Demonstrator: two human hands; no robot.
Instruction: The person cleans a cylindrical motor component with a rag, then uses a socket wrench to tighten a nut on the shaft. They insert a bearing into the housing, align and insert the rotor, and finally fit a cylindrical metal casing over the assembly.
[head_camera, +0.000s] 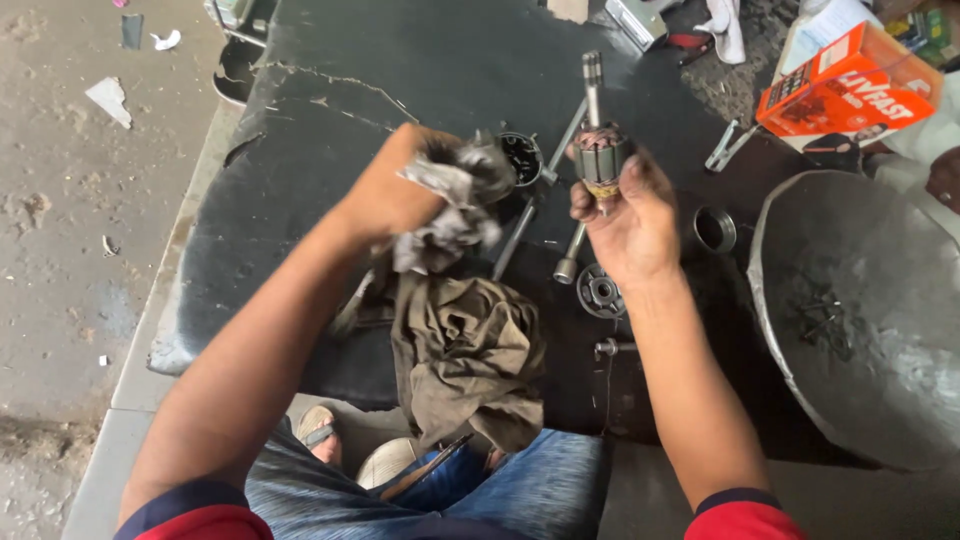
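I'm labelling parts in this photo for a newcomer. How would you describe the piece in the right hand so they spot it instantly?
Start at the black mat covering the work surface. Above its middle, the right hand holds up a motor armature. Unlike the loose sockets and rings lying flat, it stands upright: a slotted drum on a steel shaft.

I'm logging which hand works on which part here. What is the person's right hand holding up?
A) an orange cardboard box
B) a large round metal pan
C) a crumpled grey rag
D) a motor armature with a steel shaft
D: the right hand grips a motor armature with its steel shaft pointing up, while the left hand holds the crumpled grey rag; the box and pan lie untouched to the right.
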